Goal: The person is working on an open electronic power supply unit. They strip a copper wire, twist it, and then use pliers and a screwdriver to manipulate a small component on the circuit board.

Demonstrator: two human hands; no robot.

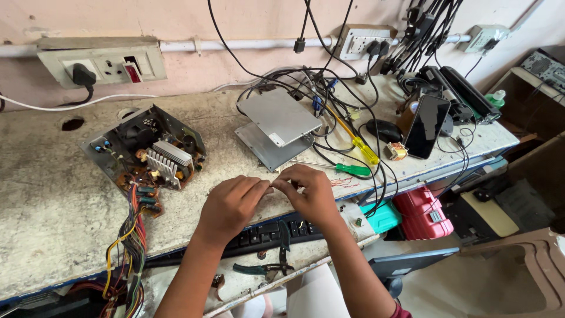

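Note:
My left hand [231, 205] and my right hand [309, 191] meet over the front edge of the worn stone bench [53, 194], fingertips pinched together on something very small that I cannot make out. Thin reddish wire strands [341, 182] lie just right of the right hand. An opened power supply [147, 154] with a finned heat sink and a bundle of coloured wires [126, 247] sits to the left. Two flat grey metal cases [276, 123] lie stacked behind the hands.
A green-handled screwdriver [353, 169] and a yellow-handled one [365, 152] lie right of the cases. A black phone [425, 126] leans by a mouse [385, 129]. A keyboard [265, 232] and green-handled pliers [265, 268] sit on a lower shelf. Wall sockets [103, 62] and hanging cables line the back.

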